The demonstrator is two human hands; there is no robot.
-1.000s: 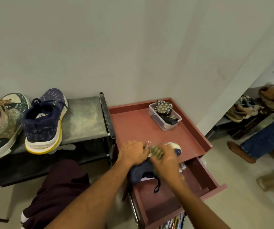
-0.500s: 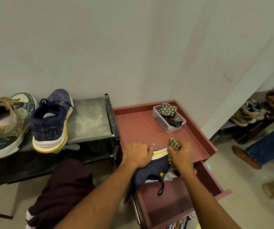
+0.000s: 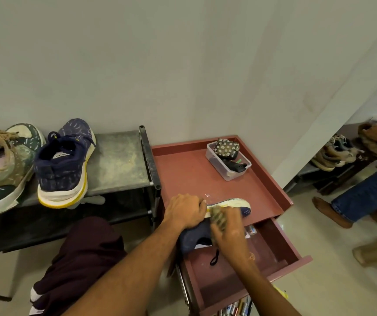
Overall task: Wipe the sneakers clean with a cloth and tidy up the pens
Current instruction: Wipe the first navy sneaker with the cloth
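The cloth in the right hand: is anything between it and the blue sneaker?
Nothing visible does. The right hand holds the cloth directly against the blue sneaker near its sole. The left hand grips the sneaker just to the cloth's left, not between them.

Dim, soft indoor light; wide-angle warping; right hand (image 3: 227, 233) motion-blurred

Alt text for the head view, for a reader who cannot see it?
A person's left hand grips a navy sneaker lying on its side on a red cabinet, above its open drawer, while the right hand presses a cloth against the sole's edge. A matching sneaker stands on a grey bench to the left.
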